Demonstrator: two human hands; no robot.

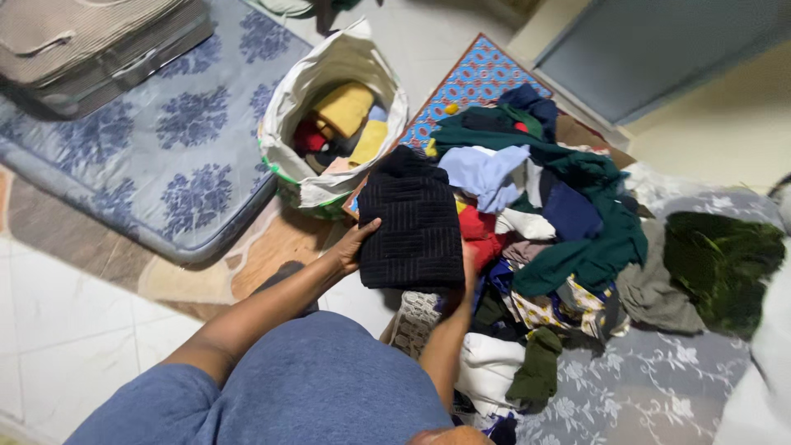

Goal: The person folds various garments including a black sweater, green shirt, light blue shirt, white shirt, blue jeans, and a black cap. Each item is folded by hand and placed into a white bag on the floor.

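Observation:
A folded black ribbed garment (412, 222) lies flat in front of me, between a white sack and a heap of clothes. My left hand (354, 245) rests on its left edge with the fingers spread over the fabric. My right hand (467, 268) is at its lower right edge, mostly hidden under the garment, and seems to grip it. The white sack (301, 99) stands open just beyond the garment and holds yellow, red and dark folded clothes.
A large loose pile of mixed clothes (560, 231) spreads to the right over a grey flowered sheet (651, 387). A blue flowered mattress (173, 140) lies at left with a suitcase (91, 45) on it. A patterned mat (482, 74) lies behind.

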